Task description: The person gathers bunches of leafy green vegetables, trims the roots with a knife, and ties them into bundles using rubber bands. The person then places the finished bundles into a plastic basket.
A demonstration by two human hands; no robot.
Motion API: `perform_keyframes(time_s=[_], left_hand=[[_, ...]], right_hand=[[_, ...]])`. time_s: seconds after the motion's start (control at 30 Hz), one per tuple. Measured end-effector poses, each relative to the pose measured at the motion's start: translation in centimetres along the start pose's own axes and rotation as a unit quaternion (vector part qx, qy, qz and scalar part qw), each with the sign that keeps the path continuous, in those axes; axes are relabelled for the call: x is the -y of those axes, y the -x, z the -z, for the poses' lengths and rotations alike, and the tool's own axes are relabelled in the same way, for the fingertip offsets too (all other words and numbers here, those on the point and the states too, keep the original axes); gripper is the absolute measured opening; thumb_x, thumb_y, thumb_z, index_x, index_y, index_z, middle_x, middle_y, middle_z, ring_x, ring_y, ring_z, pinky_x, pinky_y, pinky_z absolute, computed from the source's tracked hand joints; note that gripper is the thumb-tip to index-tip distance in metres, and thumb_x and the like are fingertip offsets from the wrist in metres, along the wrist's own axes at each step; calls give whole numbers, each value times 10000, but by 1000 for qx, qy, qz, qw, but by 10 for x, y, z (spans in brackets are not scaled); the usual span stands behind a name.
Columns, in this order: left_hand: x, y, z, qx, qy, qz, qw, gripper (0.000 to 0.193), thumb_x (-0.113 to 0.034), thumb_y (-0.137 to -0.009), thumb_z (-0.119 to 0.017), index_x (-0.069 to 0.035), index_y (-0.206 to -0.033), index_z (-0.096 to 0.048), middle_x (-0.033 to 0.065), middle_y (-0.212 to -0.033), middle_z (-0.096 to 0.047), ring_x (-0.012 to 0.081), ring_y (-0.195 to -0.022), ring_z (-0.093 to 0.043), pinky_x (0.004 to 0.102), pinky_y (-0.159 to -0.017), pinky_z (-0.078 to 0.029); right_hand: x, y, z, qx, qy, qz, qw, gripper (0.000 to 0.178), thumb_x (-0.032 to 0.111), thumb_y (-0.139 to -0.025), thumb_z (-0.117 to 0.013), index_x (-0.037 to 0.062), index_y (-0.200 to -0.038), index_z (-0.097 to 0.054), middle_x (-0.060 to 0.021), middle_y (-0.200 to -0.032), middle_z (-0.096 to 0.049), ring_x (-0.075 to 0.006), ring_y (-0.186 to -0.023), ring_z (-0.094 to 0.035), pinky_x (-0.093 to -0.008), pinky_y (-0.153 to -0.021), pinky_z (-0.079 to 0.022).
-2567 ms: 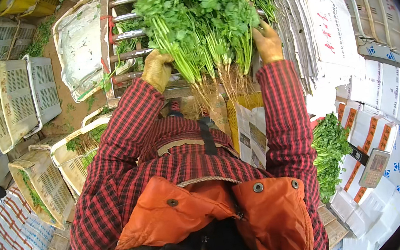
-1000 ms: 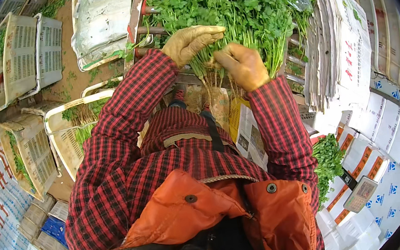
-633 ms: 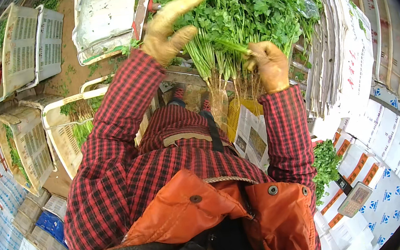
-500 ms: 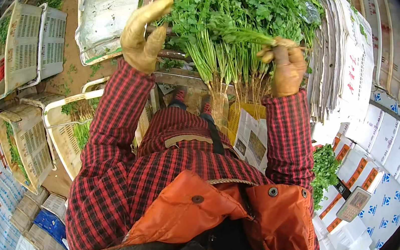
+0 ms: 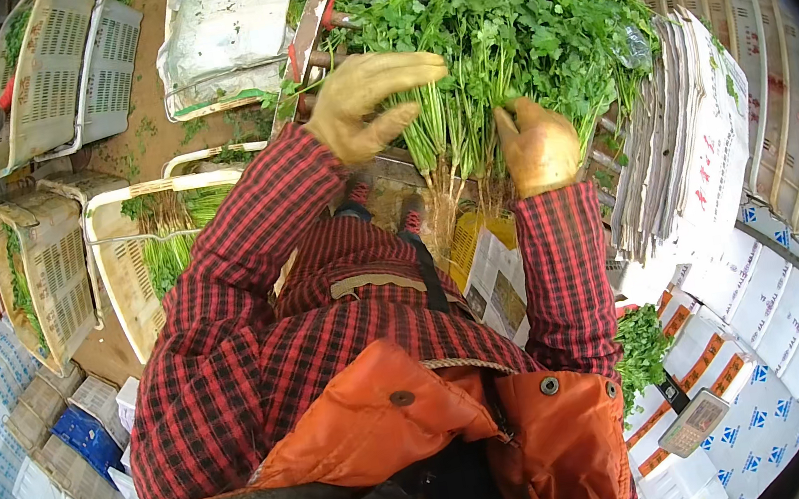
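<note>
A thick spread of celery-like leafy greens [image 5: 510, 18] lies on a rack of metal bars, pale stems and roots pointing toward me. My left hand [image 5: 370, 102], in a yellowish glove, is held at the left side of the greens. Its fingers are stretched out and its thumb is apart, with nothing held. My right hand [image 5: 544, 148], in a similar stained glove, is among the stems at the near side. Its fingers are curled and closed on some stems, partly hidden. A small green sprig [image 5: 288, 92] shows just beyond my left wrist.
A stack of printed paper sheets [image 5: 671, 128] stands right of the greens. Pale plastic crates [image 5: 127, 285], some holding greens, are at left. A yellow basket [image 5: 465, 246] sits below the roots. White boxes [image 5: 770, 302] and a calculator-like device [image 5: 695, 423] are at lower right.
My right hand has come down and left to the stems; the raised bunch it held no longer shows apart from the pile. My left hand has moved right and lower, toward the greens.
</note>
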State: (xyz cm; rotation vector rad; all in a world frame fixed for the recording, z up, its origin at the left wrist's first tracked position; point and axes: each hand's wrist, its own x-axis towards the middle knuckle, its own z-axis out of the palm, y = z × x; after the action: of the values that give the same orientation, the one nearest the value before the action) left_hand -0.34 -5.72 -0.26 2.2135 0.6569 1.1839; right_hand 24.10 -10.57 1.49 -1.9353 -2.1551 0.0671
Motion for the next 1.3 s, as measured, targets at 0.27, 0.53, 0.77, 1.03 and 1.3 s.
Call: perform_keyframes(time_s=[0.27,0.53,0.77,1.03,1.3], left_hand=[[56,-25,-37,118,107,48,986,450,-398,-984,-405,-68,-1228,-586,132,-1199,-614,286,-1151,-557,421,-994,-430],[39,-10,2,-73,241,155,955,588,-483,-987,-324,-3,-1189,-595,144,-1119,-656,237,-989,-643,354,-878,-506],[-31,28,-32,134,51,-26,989,366,-243,-785,-684,-75,-1108,-639,89,-1050,-666,229,-931,-636,383,-768,-470],[-16,43,-58,267,-3,44,963,426,-269,-789,-662,-92,-1171,-593,84,-1163,-609,248,-1078,-563,444,-915,-392],[-10,29,-49,327,50,90,939,401,-297,-830,-623,-93,-1175,-618,91,-1170,-625,247,-1126,-548,415,-975,-338]], right_hand=[[53,14,-13,220,-3,2,975,212,322,-816,-712,112,-828,-685,-60,-566,-609,-146,-443,-551,-296,-443,-467],[26,-5,7,342,-359,-283,821,250,277,-928,-550,55,-854,-637,-35,-626,-635,-114,-514,-559,-252,-538,-478],[15,-11,-19,343,-372,-206,838,218,212,-881,-639,12,-796,-630,-57,-630,-620,-98,-457,-501,-246,-398,-356],[40,-62,51,362,-545,-187,733,242,206,-906,-583,105,-688,-611,-29,-676,-657,-56,-398,-391,-218,-409,-361],[48,-165,152,238,-693,200,650,265,268,-966,-482,56,-860,-602,-33,-602,-578,-97,-467,-532,-225,-450,-451]])
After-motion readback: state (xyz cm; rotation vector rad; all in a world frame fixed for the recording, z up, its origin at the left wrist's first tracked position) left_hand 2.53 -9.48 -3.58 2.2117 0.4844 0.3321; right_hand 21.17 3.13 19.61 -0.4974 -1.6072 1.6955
